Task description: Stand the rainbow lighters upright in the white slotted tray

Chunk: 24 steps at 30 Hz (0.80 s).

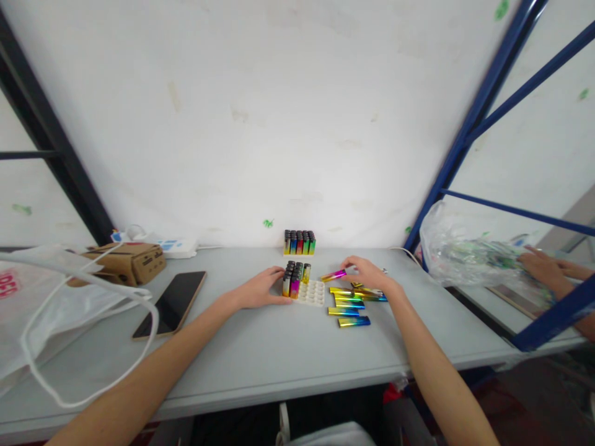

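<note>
A white tray (313,293) with round holes lies mid-table, and several colourful lighters (294,277) stand upright in its left part. My left hand (261,288) rests against the tray's left edge, fingers curled round it. My right hand (369,271) pinches a pink-and-gold lighter (333,275), held level just right of the tray. Below that hand, several loose gold, green and blue lighters (349,304) lie flat on the table. A full tray of lighters (299,242) stands by the wall.
A dark phone (171,302), a cardboard box (127,261), a white plastic bag (44,310) and a power strip (173,247) occupy the left side. At right, another person's hands (546,268) reach into a clear plastic bag (465,251) beyond the blue frame (469,121).
</note>
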### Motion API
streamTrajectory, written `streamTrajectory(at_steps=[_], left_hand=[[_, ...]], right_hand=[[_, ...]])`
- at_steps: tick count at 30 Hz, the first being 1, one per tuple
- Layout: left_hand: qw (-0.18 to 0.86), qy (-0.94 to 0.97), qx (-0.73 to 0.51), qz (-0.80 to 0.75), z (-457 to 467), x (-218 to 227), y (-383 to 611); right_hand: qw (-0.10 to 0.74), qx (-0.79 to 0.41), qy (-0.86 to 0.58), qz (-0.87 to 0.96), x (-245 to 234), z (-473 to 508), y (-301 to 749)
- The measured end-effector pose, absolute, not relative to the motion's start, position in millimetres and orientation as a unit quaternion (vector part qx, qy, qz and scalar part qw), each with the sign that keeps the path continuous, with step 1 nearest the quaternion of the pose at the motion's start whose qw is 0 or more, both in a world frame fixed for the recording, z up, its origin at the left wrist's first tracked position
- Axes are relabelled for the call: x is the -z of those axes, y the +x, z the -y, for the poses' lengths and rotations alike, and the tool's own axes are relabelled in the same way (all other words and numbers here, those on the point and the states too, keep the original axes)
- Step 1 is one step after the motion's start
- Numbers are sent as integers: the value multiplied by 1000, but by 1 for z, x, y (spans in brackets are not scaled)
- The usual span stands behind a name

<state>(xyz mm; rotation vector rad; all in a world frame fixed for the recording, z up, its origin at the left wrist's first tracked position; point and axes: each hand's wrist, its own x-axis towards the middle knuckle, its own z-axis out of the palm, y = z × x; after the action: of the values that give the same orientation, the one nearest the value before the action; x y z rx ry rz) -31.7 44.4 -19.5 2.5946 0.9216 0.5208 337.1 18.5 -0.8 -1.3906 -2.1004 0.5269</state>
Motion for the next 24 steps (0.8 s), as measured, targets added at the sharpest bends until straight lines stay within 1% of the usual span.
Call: streamTrajectory(at_steps=[5, 7, 10, 14, 19, 22, 24], left_hand=[[166, 912, -176, -331, -44, 19, -31], [165, 913, -179, -327, -43, 19, -31], [166, 914, -189, -318, -43, 19, -31], [167, 914, -190, -318, -43, 19, -31], [157, 916, -186, -318, -43, 19, -31], [150, 918, -182, -318, -42, 18, -31], [149, 918, -178, -320, -42, 18, -30]], right_hand=[[399, -362, -427, 726, -10, -11, 309], [432, -413, -392, 700, -10, -8, 291], [456, -464, -368, 665, -6, -6, 267], [461, -489, -378, 637, 1, -5, 249], [402, -513, -411, 637, 3, 4, 242], [388, -494, -417, 656, 3, 8, 238], [405, -453, -423, 672, 4, 8, 235]])
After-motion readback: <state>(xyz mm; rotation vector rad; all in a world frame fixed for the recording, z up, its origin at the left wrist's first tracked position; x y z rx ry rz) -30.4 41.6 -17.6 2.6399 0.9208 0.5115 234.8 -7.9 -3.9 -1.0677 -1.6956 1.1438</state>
